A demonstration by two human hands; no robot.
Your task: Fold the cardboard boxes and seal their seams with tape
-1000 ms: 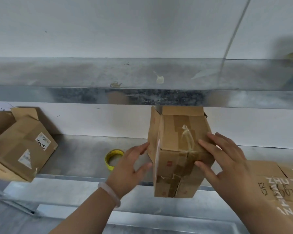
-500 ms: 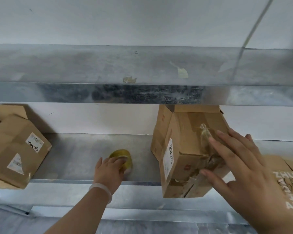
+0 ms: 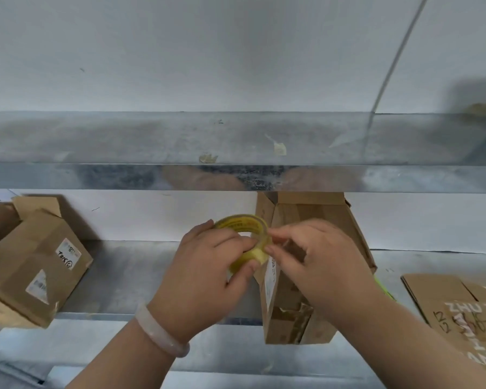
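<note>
Yellow tape roll (image 3: 243, 240) is gripped in my left hand (image 3: 208, 276), fingers curled around its rim, just left of the upright cardboard box (image 3: 288, 327) on the metal shelf (image 3: 124, 276). My right hand (image 3: 314, 265) pinches the roll's edge, in front of that box. A second box (image 3: 34, 265) lies well left of it.

Boxes: 2 in full view, upright box (image 3: 314, 220) mid & labelled box (image 3: 26, 256) left w/ 2 stickers (image 3: 68, 252); a 3rd partly cut off behind. Flat cardboard (image 3: 443, 296): 1. Tape roll (image 3: 243, 224): 1. Grips: 2, left grip (image 3: 205, 268) + right grip (image 3: 323, 265). Bracelet (image 3: 160, 338): 1. Shelves: 2, upper shelf (image 3: 110, 141), lower shelf (image 3: 129, 273). Tape scraps (image 3: 279, 148): 2.
</note>
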